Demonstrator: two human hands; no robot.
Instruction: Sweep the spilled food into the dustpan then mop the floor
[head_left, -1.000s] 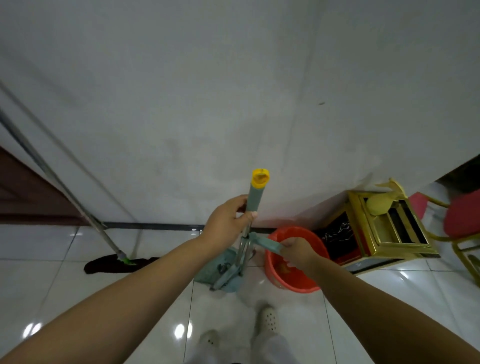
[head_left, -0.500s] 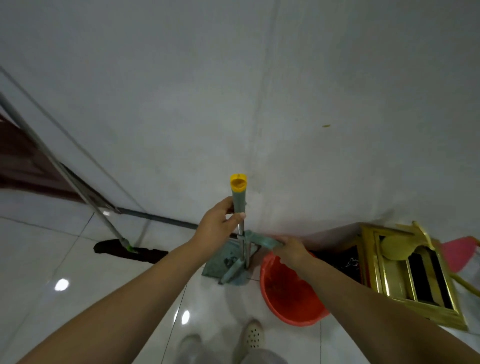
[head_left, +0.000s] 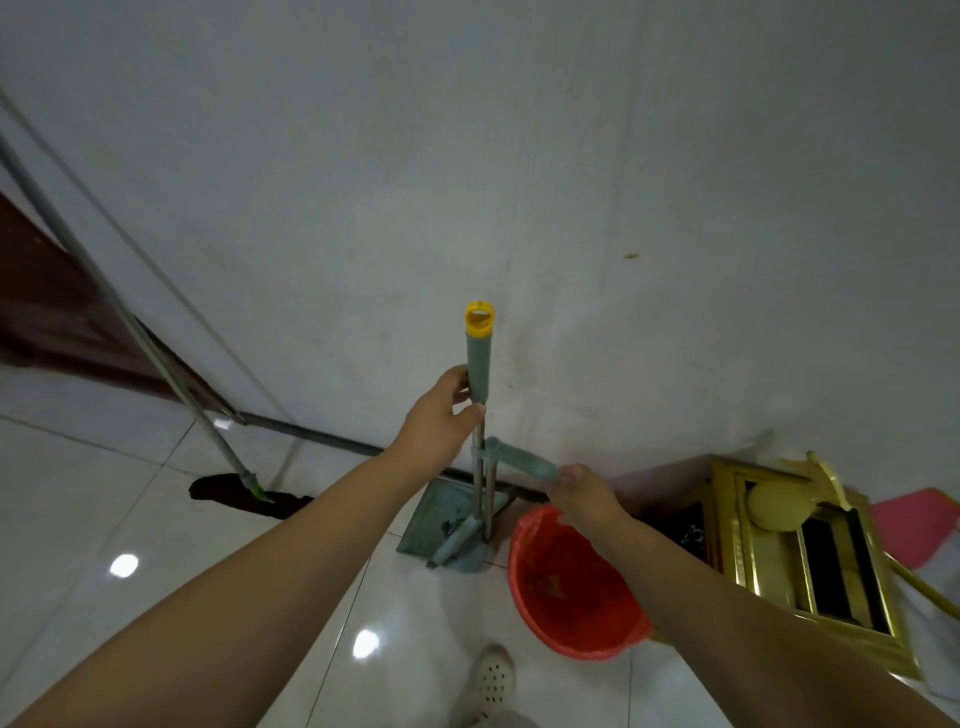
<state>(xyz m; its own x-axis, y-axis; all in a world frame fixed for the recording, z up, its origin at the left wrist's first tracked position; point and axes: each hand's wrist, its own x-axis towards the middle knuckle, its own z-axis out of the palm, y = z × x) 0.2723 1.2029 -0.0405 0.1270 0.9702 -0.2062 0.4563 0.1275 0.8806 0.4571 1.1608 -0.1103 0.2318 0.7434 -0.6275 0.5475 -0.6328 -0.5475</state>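
Observation:
A teal dustpan (head_left: 441, 512) stands on the white tile floor against the wall, with dark bits in it. Two thin metal poles rise from it. The taller pole ends in a teal handle with a yellow cap (head_left: 478, 364), and my left hand (head_left: 436, 421) is closed around its lower end. A shorter teal grip (head_left: 519, 460) sticks out sideways to the right. My right hand (head_left: 582, 499) pinches the tip of that grip with its fingertips. A teal brush head (head_left: 457, 540) lies at the pan's front. A mop (head_left: 130, 322) with a dark head (head_left: 228, 493) leans on the wall at left.
A red bucket (head_left: 571, 629) sits on the floor just right of the dustpan, under my right forearm. A gold metal stand (head_left: 831, 571) and a pink chair seat (head_left: 914, 525) are at the right. My white shoe (head_left: 493, 675) shows at the bottom. A dark door stands far left.
My right hand has slid back along the short teal grip, from wrapping it to pinching its end. My view has swung left and tilted. My left hand keeps its hold.

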